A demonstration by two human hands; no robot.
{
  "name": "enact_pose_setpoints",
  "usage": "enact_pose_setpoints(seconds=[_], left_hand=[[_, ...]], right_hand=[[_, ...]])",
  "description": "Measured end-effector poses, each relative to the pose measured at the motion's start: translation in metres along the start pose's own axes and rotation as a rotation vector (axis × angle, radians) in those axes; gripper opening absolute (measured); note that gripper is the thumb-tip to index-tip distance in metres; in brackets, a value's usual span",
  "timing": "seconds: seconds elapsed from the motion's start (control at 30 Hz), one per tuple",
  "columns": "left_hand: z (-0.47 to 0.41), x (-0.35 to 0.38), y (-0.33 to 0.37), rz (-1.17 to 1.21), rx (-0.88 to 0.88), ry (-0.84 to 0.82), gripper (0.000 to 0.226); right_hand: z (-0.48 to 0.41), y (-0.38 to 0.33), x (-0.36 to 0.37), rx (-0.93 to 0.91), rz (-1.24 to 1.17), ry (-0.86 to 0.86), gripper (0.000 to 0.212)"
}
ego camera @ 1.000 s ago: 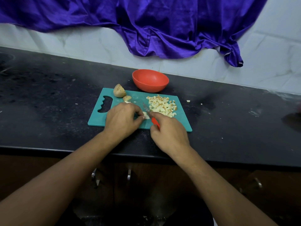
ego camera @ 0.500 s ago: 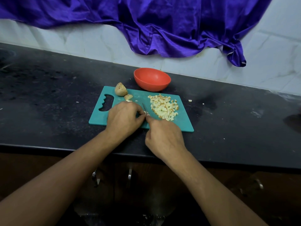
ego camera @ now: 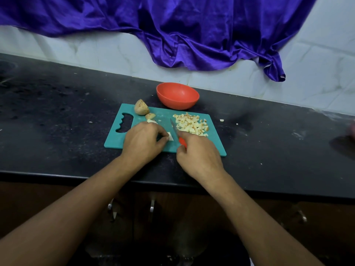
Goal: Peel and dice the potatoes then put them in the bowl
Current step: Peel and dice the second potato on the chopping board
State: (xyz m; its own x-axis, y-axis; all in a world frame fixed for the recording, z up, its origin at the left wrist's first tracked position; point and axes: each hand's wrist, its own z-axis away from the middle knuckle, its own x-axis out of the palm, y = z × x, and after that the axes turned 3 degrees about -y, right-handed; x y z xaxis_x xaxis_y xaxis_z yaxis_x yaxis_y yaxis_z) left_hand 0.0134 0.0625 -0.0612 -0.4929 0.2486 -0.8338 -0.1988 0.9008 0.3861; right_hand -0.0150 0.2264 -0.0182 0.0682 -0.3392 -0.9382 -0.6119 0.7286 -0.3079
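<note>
A small white potato piece (ego camera: 170, 136) lies on the teal cutting board (ego camera: 115, 139), near its front middle. The left hand (ego camera: 143, 141) pinches this piece between the thumb and the curled fingers. The right hand (ego camera: 197, 152) is closed around the orange handle of a knife (ego camera: 174, 129), and the blade stands just beside the piece, on its right side. Right of the blade, a pile of diced potato (ego camera: 191, 124) lies on the board. At the board's far left corner rest 1 bigger potato chunk (ego camera: 141, 110) with skin and 1 smaller piece (ego camera: 150, 116) next to it. The orange bowl (ego camera: 177, 96) stands on the black counter (ego camera: 57, 112), just behind the board. A purple cloth (ego camera: 192, 31) hangs on the wall above.
</note>
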Motion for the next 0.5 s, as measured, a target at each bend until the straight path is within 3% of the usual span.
enact_pose_setpoints(seconds=[0.27,0.5], left_hand=[[0.0,0.0,0.001,0.017,-0.015,0.003,0.012],[-0.002,0.003,0.0,0.029,-0.024,0.028,0.009]], right_hand=[[-0.009,-0.016,0.011,-0.023,0.041,-0.054,0.042],[0.003,-0.014,0.021,-0.081,0.135,-0.054,0.056]])
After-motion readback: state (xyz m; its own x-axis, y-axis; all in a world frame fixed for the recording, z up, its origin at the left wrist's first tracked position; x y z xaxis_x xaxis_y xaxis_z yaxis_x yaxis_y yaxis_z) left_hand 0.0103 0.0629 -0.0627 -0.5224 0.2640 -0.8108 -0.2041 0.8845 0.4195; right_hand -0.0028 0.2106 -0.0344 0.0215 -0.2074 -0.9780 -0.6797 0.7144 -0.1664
